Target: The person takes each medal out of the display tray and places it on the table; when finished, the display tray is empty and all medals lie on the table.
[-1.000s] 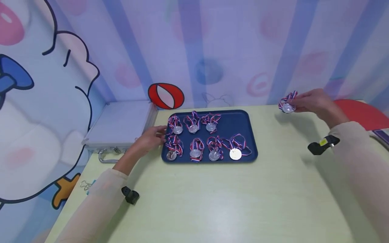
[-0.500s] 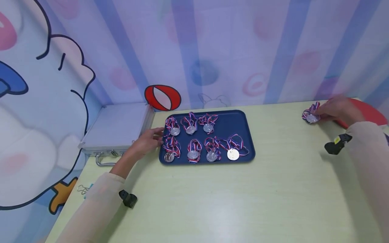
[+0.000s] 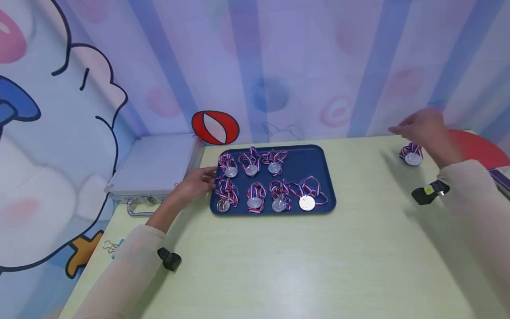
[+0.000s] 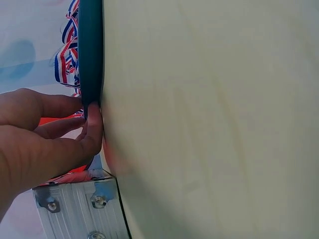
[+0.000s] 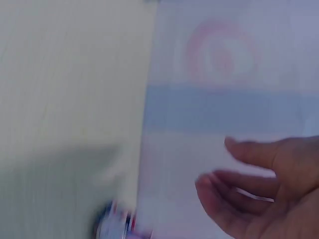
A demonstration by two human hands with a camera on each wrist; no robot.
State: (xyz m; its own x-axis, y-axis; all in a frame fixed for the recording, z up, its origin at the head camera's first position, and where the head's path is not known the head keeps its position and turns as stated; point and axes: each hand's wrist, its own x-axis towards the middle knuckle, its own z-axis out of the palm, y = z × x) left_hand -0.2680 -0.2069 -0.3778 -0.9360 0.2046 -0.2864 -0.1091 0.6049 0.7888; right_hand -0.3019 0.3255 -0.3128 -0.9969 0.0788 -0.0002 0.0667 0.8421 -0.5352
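Observation:
A dark blue tray (image 3: 295,177) lies on the table with several medals on red, white and blue ribbons set in two rows. At its left end my left hand (image 3: 196,184) pinches the rim, thumb outside and fingers over the edge, as the left wrist view (image 4: 47,132) also shows. One silver medal (image 3: 412,158) with a bunched ribbon lies by itself on the table at the far right. Above it and slightly left, my right hand (image 3: 425,128) is raised with nothing in it. In the right wrist view, the thumb and fingers of that hand (image 5: 269,186) stand apart.
A silver case (image 3: 157,161) with a handle stands left of the tray, close to my left hand. A binder clip (image 3: 110,245) lies near the table's left edge. A red shape (image 3: 478,148) is behind my right forearm. A patterned curtain (image 3: 303,66) borders the table's back.
My right hand carried the silver medal rightward, set it down on the table and let go. It has since risen and come back left. The left hand has stayed on the tray.

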